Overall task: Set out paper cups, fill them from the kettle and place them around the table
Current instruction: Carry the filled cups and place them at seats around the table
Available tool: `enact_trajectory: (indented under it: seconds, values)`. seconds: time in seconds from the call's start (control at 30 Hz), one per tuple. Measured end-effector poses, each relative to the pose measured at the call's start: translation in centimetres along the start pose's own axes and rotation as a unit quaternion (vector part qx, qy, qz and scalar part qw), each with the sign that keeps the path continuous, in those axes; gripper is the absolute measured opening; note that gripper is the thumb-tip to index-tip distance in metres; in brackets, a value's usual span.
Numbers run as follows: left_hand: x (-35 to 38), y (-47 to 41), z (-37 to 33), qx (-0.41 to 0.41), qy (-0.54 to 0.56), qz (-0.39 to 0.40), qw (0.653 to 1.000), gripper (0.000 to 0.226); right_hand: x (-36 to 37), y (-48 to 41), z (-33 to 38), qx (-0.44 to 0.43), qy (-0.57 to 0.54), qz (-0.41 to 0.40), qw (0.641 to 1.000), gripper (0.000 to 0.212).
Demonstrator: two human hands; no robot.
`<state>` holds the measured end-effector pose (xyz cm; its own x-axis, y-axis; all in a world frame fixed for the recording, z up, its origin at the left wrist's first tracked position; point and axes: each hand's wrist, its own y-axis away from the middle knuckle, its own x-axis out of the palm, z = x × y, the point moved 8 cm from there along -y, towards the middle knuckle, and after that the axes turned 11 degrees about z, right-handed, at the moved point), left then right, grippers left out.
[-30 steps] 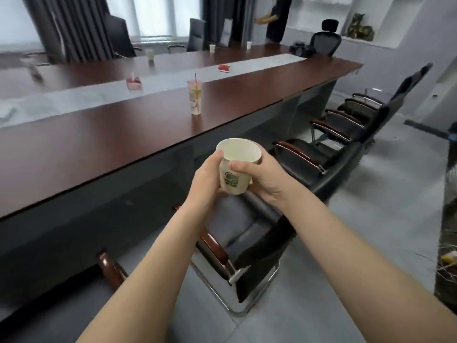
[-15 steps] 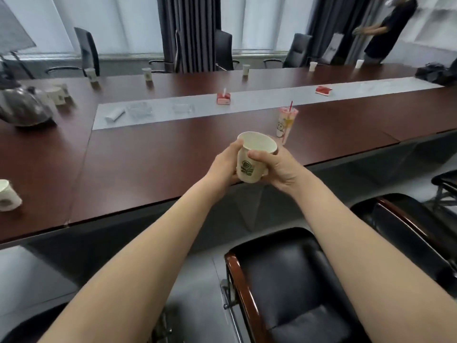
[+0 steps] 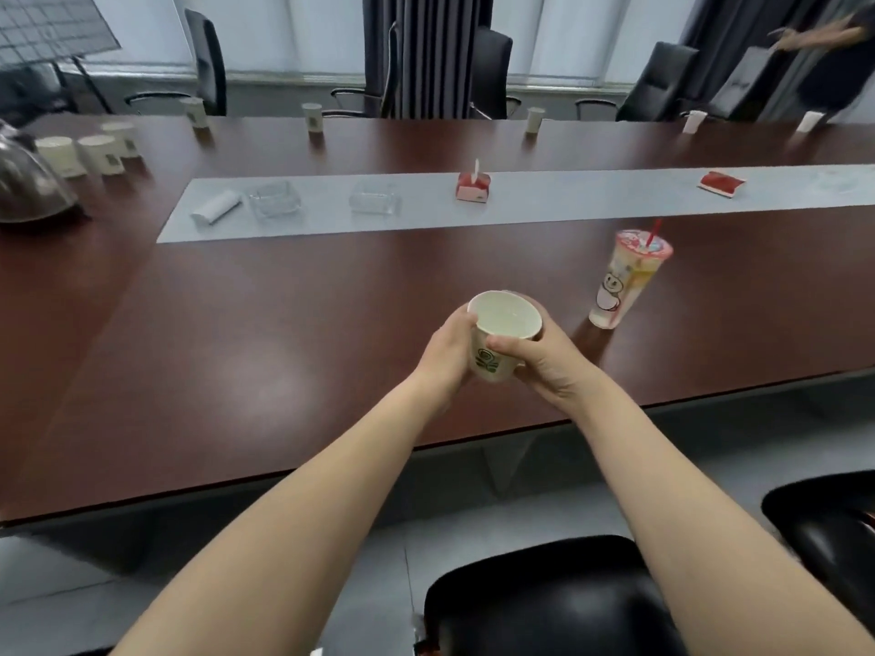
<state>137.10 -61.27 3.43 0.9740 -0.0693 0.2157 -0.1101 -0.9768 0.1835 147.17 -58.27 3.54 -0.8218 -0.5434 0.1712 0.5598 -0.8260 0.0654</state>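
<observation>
Both hands, left and right, wrap a paper cup that looks filled, over the table near its near edge — squeezing its soft wall, or clipping the straw drink beside it, could spill water.

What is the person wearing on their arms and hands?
Nothing that shows. The left forearm and right forearm are bare to the picture's edge, no sleeves in view. The left hand and right hand have no gloves, and no watch, bracelet or ring is visible.
</observation>
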Motion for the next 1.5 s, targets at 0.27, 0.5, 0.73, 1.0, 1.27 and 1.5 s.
enact_trajectory:
  seconds: [0.27,0.5,0.73,1.0,1.27,1.5]
  values:
    - [-1.8,-8.3,6.0,-0.007,-0.033,-0.015,0.999,0.034,-5.3,-6.2,-6.7,0.012,-0.009,-0.006,1.000,0.083]
    - [-3.2,-12.0,8.9,0.005,-0.047,-0.029,0.998,0.038,-7.8,-9.1,-10.3,0.016,-0.001,-0.007,1.000,0.084]
    - [-3.1,-14.1,10.4,-0.004,-0.056,-0.032,0.998,0.036,-9.6,-10.0,-12.0,0.020,0.006,-0.007,1.000,0.095]
    - [-2.9,-13.9,11.0,-0.029,-0.088,-0.031,0.995,0.046,-9.8,-9.5,-12.5,0.042,0.036,0.005,0.998,0.083]
    - [-3.7,-7.5,5.2,-0.072,-0.142,-0.070,0.985,0.053,-9.4,-5.2,-6.7,0.053,0.045,-0.067,0.995,0.095]
    - [-4.4,1.0,-5.0,-0.012,-0.148,-0.080,0.986,0.055,0.1,-3.7,3.7,-0.036,0.128,-0.053,0.990,0.094]
